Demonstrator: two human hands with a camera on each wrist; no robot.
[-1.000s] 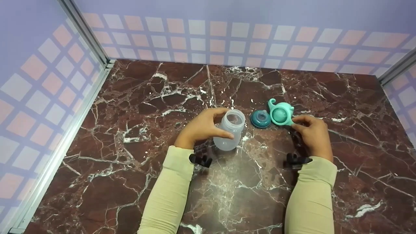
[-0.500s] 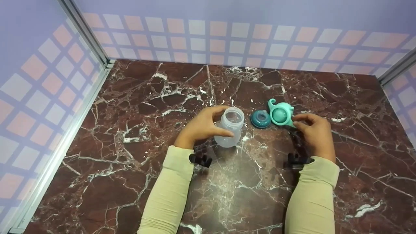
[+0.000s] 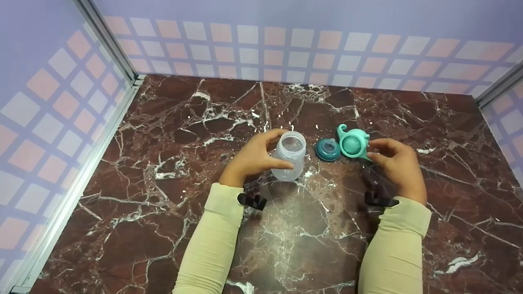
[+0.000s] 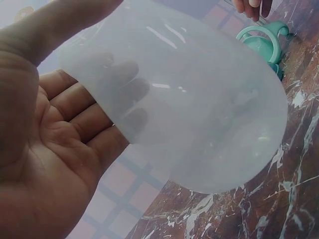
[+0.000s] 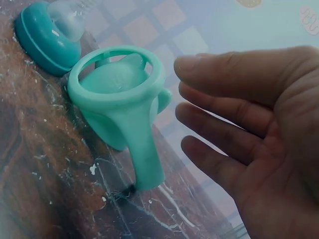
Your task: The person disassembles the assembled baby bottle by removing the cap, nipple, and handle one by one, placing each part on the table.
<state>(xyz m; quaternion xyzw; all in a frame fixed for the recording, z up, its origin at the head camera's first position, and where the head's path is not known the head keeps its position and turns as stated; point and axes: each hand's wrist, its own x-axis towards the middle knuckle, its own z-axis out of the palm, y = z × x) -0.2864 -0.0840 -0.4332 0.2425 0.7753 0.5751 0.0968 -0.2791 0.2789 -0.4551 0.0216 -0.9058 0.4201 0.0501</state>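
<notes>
A translucent baby bottle [image 3: 288, 167] with an uncovered mouth is held in my left hand [image 3: 255, 153], thumb on the near side and fingers wrapped behind it. In the left wrist view those fingers show through the bottle wall [image 4: 209, 109]. To the right, a mint-green bottle handle [image 3: 353, 143] with a ring and a curled arm rests on the table. Beside it my right hand [image 3: 400, 165] has its thumb and fingers apart; the right wrist view shows a gap between the fingertips and the handle's ring [image 5: 149, 89]. A teal collar with a clear nipple [image 3: 327, 151] lies left of the handle.
The dark red marbled table [image 3: 171, 232] has white veins and small pale specks. Lilac wall panels [image 3: 286, 45] with pink and white squares stand at the back and sides, with a metal frame [image 3: 110, 45] at the left corner.
My left hand has shifted the bottle slightly farther away from me. The right hand has let go of the handle and drawn a little to the right; the handle has stayed almost in place.
</notes>
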